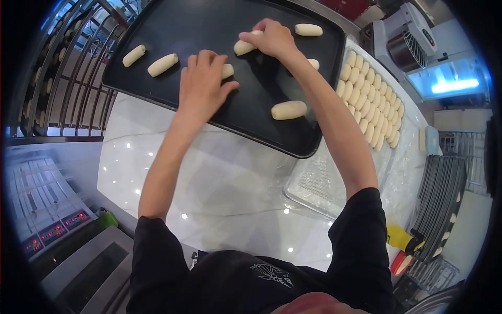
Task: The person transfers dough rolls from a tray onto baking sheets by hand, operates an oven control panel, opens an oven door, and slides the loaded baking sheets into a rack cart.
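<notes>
Over a large black baking tray [172, 23], both my hands are at work among pale dough rolls. My left hand [203, 81] curls over a dough roll [227, 71], whose right end shows between the fingers and the thumb; the rest of it is hidden. Further back, my right hand [273, 39] has its fingers closed on another dough roll [244, 48]. Lying apart on the tray are a roll [289, 110] near the front, one [308, 30] at the back right, and two at the left, one of them farther out [162, 65]. My right forearm partly covers another roll [313, 64].
Right of the black tray, a perforated tray [319, 180] with plastic film holds many rows of dough rolls [368, 99]. Both trays rest on a white marble table [230, 172]. A rack [78, 78] stands at the left, a mixer [405, 44] at the back right, and stacked dark trays [442, 188] at the right.
</notes>
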Action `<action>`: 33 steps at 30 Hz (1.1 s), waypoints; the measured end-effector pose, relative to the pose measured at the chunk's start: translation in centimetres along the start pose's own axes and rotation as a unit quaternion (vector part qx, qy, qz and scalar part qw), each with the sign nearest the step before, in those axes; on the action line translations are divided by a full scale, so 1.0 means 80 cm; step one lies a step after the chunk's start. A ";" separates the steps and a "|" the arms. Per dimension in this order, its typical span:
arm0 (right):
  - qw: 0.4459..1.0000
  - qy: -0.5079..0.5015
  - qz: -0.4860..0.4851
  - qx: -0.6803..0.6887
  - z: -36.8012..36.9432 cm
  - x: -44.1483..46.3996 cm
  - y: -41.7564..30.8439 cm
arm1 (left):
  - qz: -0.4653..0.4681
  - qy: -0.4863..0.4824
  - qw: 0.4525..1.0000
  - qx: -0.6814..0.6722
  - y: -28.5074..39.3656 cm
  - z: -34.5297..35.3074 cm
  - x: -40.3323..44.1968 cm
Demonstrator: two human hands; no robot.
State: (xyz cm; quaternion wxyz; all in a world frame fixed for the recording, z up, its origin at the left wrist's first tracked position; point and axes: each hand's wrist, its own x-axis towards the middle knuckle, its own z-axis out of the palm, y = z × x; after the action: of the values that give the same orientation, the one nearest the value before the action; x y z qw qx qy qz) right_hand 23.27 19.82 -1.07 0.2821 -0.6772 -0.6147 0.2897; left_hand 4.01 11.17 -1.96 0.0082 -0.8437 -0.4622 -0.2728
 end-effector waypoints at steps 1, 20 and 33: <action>0.988 -0.006 0.007 -0.152 0.011 0.008 -0.003 | -0.006 -0.021 1.000 -0.023 -0.019 0.004 -0.003; 0.921 0.051 -0.316 -0.223 0.008 -0.011 0.016 | 0.019 -0.088 0.991 -0.103 -0.020 0.014 -0.008; 0.869 0.141 0.311 -0.358 -0.310 -0.250 0.369 | 0.112 -0.099 0.981 -0.126 -0.047 0.059 0.105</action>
State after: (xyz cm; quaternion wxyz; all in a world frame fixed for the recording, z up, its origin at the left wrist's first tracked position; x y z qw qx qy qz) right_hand 59.79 -3.23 -5.25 -0.0001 -0.9214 -0.3878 0.0238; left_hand 6.74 21.12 -2.99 -0.1139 -0.9071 -0.3255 -0.2413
